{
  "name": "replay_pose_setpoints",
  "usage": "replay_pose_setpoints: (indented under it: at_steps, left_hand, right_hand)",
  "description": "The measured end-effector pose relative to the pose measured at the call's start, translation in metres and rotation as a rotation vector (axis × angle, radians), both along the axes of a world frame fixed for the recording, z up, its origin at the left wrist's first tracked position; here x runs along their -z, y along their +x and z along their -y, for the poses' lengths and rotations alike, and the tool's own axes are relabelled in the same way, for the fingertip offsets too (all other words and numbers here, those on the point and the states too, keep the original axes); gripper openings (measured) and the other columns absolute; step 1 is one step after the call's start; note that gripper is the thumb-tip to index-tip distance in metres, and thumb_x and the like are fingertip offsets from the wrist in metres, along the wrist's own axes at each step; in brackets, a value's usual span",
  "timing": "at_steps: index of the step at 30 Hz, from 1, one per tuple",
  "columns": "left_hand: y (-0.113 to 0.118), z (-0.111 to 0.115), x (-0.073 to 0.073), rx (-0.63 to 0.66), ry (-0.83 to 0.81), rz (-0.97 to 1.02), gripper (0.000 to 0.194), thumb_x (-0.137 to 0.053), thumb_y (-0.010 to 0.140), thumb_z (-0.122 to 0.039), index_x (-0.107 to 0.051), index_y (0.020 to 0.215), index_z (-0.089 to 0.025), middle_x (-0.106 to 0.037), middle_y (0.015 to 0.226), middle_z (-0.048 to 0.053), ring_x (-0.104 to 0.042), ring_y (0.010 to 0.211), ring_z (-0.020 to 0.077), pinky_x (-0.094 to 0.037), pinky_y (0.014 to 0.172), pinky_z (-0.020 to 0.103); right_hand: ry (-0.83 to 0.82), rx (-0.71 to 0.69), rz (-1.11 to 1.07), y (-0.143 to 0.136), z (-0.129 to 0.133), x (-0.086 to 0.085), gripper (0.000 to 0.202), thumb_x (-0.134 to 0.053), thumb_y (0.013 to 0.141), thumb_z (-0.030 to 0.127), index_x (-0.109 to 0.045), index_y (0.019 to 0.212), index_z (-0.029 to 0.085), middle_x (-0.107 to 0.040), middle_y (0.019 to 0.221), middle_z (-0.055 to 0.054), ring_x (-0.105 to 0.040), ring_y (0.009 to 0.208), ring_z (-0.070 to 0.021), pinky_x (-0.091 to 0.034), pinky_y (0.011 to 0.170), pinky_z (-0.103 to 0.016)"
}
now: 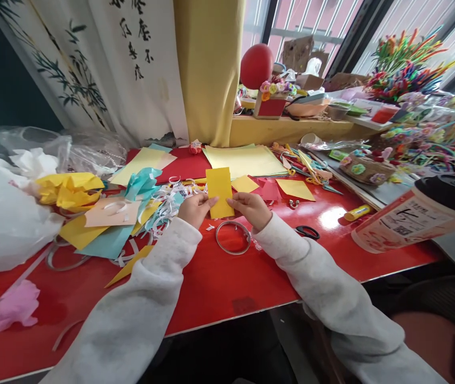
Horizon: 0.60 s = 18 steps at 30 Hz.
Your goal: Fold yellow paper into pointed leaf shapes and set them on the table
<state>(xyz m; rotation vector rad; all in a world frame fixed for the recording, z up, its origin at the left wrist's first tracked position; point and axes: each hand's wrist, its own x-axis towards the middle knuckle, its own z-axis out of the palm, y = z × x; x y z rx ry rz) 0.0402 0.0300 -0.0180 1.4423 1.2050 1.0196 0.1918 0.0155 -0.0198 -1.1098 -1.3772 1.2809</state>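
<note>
Beside a yellow curtain, we work at a glossy red table strewn with paper scraps. We judge the handwork to be at an early stage: the yellow rectangle seems already cut to shape, yet we see no crease or finished form in it, so shaping probably remains. It stands roughly upright between our hands, just beyond a thin ring. Our left hand pinches its left edge, thumb in front; our right hand grips the right edge likewise, fingers closed against the paper. Black-handled scissors lie apart, untouched.
</note>
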Motion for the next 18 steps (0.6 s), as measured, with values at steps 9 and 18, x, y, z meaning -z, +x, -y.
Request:
replay_pose_setpoints:
  at_steps: [9, 18]
  left_hand:
    - [-0.002, 0.001, -0.003, 0.069, -0.096, 0.024, 0.035, -0.063, 0.058, -0.045, -0.055, 0.068, -0.012, -0.058, 0.047, 0.002, -0.056, 0.042, 0.0141, -0.049, 0.048, 0.029]
    - [-0.002, 0.001, -0.002, 0.096, -0.116, -0.014, 0.037, -0.061, 0.059, -0.048, -0.049, 0.056, -0.013, -0.057, 0.045, 0.002, -0.053, 0.038, 0.0119, -0.046, 0.042, 0.026]
  right_hand:
    - [-0.166, -0.016, -0.005, 0.001, 0.002, -0.010, 0.019, -0.064, 0.062, 0.025, -0.048, 0.061, 0.015, -0.058, 0.047, 0.002, -0.060, 0.048, -0.0114, -0.051, 0.048, -0.021]
    - [-0.140, -0.012, -0.039, 0.002, 0.003, -0.015, 0.017, -0.063, 0.065, 0.020, -0.048, 0.062, 0.013, -0.059, 0.048, 0.000, -0.061, 0.048, -0.0097, -0.052, 0.050, -0.018]
